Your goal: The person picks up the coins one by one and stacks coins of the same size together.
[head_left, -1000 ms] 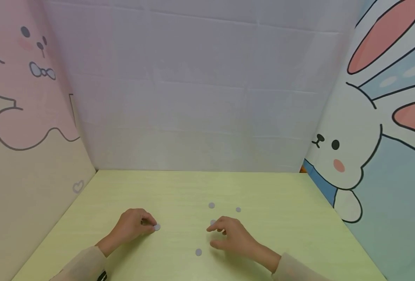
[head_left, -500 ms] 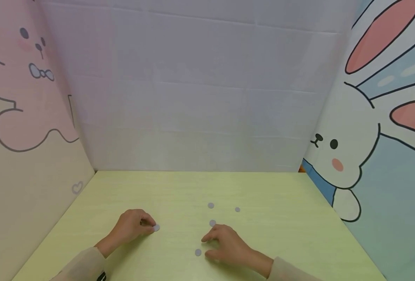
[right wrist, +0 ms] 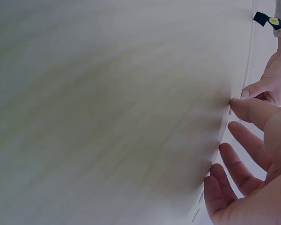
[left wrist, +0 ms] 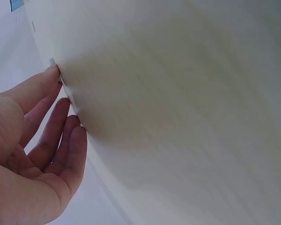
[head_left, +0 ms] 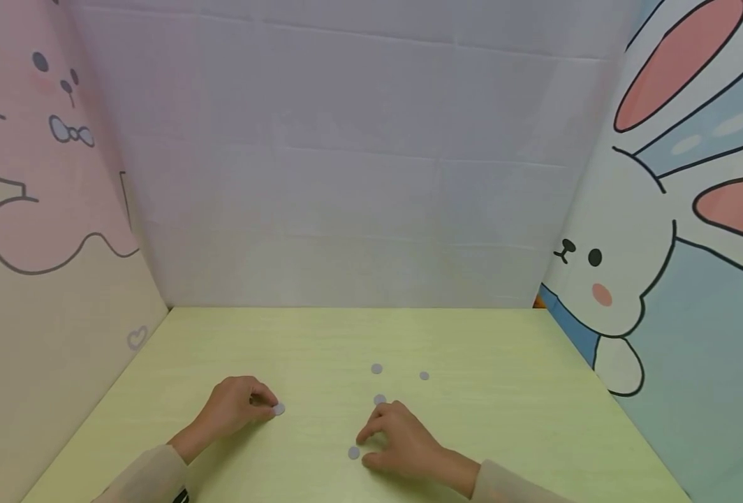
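At the left of the table, my left hand [head_left: 236, 405] pinches the edge of a small flat grey disc [head_left: 279, 409] between thumb and forefinger. In the left wrist view the disc [left wrist: 52, 61] shows edge-on at the fingertips, low at the table surface. My right hand [head_left: 399, 440] hovers low with thumb and forefinger spread beside a second grey disc [head_left: 354, 453], its fingertips right by the disc's right side. Nothing lies between these fingers in the right wrist view, where the right hand [right wrist: 253, 164] is close to the tabletop. Just behind its knuckles is another disc [head_left: 380, 399], partly covered.
Two more grey discs, a left one [head_left: 377, 368] and a smaller-looking one [head_left: 424, 376], lie farther back on the pale yellow-green table [head_left: 503, 419]. A white sheet [head_left: 359, 175] closes off the back, and walls with a cartoon bear and a rabbit [head_left: 623, 258] flank the sides.
My right hand has moved left and nearer to my body, from beside the middle disc to the nearest one, uncovering most of the middle disc. The left hand stays put with its disc.
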`<act>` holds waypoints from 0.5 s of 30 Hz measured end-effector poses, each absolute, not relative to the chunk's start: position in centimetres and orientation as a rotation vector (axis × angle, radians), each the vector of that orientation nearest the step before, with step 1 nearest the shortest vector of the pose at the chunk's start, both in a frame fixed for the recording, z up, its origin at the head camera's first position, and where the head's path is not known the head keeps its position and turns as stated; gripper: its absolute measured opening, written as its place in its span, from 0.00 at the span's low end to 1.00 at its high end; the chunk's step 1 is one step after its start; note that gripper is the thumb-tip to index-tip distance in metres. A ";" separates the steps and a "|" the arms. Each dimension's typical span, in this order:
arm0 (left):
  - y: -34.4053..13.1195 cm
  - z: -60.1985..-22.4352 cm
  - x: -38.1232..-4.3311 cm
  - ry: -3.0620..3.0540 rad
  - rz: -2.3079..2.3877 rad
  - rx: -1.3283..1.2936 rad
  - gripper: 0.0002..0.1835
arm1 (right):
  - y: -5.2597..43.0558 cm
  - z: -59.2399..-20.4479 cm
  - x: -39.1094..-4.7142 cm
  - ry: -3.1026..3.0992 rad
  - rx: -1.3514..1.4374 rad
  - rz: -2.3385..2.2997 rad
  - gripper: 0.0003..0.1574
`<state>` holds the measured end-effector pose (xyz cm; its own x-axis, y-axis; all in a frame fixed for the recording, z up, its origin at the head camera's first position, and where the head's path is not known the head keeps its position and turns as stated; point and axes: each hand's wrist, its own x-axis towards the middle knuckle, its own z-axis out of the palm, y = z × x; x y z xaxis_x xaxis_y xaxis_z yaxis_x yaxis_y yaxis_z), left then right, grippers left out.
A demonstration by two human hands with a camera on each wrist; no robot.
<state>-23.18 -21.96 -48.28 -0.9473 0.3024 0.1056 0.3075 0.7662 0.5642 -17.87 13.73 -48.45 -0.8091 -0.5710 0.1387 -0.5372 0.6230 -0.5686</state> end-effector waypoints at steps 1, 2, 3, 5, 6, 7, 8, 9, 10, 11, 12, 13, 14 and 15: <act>-21.9 -48.3 -23.2 -2.945 -0.941 -0.505 0.06 | 13.7 -48.5 -17.9 2.782 -0.940 -0.940 0.11; -21.9 -48.3 -23.2 -2.943 -0.940 -0.503 0.06 | 13.6 -48.5 -17.9 2.785 -0.932 -0.932 0.11; -21.9 -48.4 -23.2 -2.943 -0.939 -0.500 0.06 | 13.5 -48.6 -17.9 2.787 -0.926 -0.928 0.10; -21.9 -48.4 -23.2 -2.941 -0.938 -0.497 0.06 | 13.4 -48.6 -17.9 2.791 -0.922 -0.925 0.10; -21.9 -48.4 -23.2 -2.942 -0.938 -0.498 0.06 | 13.3 -48.6 -17.9 2.794 -0.925 -0.925 0.09; -21.9 -48.4 -23.2 -2.942 -0.939 -0.498 0.06 | 13.2 -48.6 -17.9 2.798 -0.931 -0.923 0.09; -21.9 -48.4 -23.2 -2.942 -0.938 -0.501 0.06 | 13.2 -48.5 -17.9 2.803 -0.937 -0.922 0.08; -21.9 -48.4 -23.2 -2.942 -0.938 -0.502 0.06 | 13.1 -48.5 -17.9 2.807 -0.947 -0.921 0.07; -21.9 -48.4 -23.2 -2.941 -0.938 -0.505 0.06 | 13.0 -48.5 -17.9 2.812 -0.955 -0.919 0.07; -21.9 -48.4 -23.2 -2.939 -0.934 -0.508 0.06 | 12.9 -48.5 -17.9 2.816 -0.960 -0.916 0.06; -21.9 -48.4 -23.3 -2.938 -0.933 -0.509 0.06 | 12.8 -48.5 -17.9 2.821 -0.963 -0.911 0.05; -21.9 -48.4 -23.3 -2.938 -0.934 -0.507 0.06 | 12.8 -48.5 -17.9 2.826 -0.963 -0.905 0.05; -21.9 -48.4 -23.3 -2.938 -0.936 -0.505 0.06 | 12.8 -48.5 -18.0 2.830 -0.961 -0.901 0.04; -21.8 -48.4 -23.3 -2.940 -0.940 -0.494 0.06 | 12.7 -48.5 -18.0 2.836 -0.961 -0.895 0.04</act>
<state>-23.33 -21.82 -48.39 -0.9500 0.2924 0.1101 0.3020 0.7692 0.5632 -17.98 12.70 -48.46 -0.8107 -0.5629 0.1613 -0.5534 0.6466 -0.5250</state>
